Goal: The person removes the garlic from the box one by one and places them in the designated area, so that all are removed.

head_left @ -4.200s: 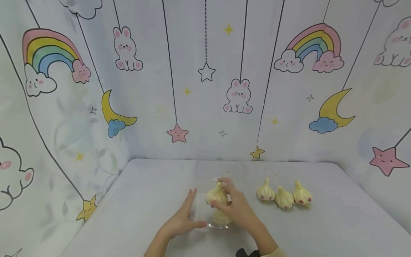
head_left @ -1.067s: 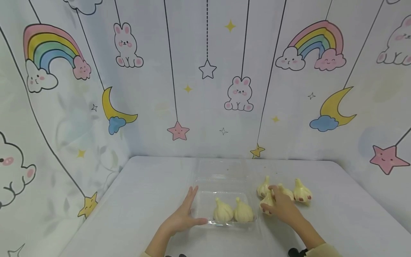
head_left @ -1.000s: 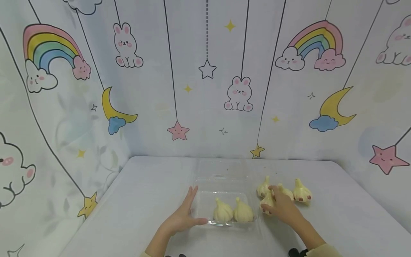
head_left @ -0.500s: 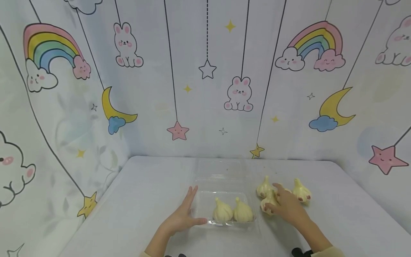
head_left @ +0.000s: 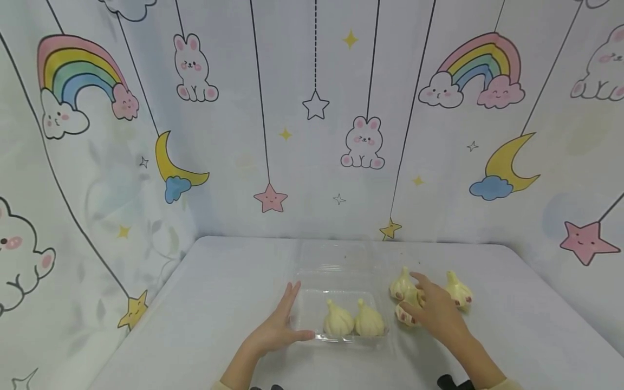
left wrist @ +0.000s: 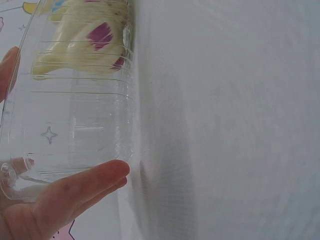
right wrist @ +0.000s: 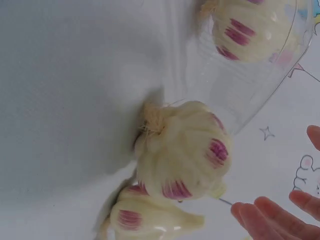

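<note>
A clear plastic container point(head_left: 308, 314) lies in front of me, two garlic bulbs point(head_left: 338, 320) side by side in its right part. My left hand point(head_left: 275, 331) rests against its left end, fingers straight along the side and thumb along the front wall; the left wrist view shows this thumb point(left wrist: 95, 180) low on the clear wall. Right of the container, my right hand point(head_left: 439, 311) hovers over more garlic with fingers spread. A bulb point(head_left: 407, 314) sits under its thumb; in the right wrist view the fingers point(right wrist: 280, 220) are apart from that bulb point(right wrist: 182, 150).
The container's lid point(head_left: 336, 257) lies folded back behind it. Another garlic bulb point(head_left: 402, 284) stands farther back, and one more bulb point(head_left: 459, 292) is at the right, partly behind my right hand. A patterned cloth point(head_left: 312, 179) hangs at the table's back edge.
Earlier, my right hand held a garlic bulb over the container, then beside it. Now that bulb sits on the table, released, and the hand has drawn slightly back and right. Left hand stays put.
</note>
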### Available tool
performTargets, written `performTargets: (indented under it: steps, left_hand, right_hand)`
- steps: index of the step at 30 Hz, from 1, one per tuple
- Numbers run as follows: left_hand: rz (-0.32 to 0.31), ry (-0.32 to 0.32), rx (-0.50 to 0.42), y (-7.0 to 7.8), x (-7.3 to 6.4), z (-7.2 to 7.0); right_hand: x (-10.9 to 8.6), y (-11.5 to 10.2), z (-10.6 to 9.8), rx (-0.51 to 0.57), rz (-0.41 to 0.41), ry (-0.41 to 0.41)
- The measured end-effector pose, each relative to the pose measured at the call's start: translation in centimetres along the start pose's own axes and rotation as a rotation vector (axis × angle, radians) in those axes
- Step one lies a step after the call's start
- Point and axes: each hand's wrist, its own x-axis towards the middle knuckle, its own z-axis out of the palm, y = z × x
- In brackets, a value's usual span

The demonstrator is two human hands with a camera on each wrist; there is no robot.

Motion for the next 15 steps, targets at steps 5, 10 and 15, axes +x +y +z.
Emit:
performTargets:
  steps: [5,10,15]
  left_hand:
    - [0.005,-0.004,-0.012,0.1,-0.1,0.0]
    - [-0.003,-0.001,-0.002,0.2,-0.1,0.0]
    - [-0.007,0.003,0.004,0.3,-0.1,0.0]
  right_hand:
    - [-0.2,-0.8,0.2,0.071,-0.049,0.065]
    - [-0.5,-1.6,0.5,0.162,-0.085,0.099]
    - [-0.7,-2.5,1.1,0.251,-0.129,0.110]
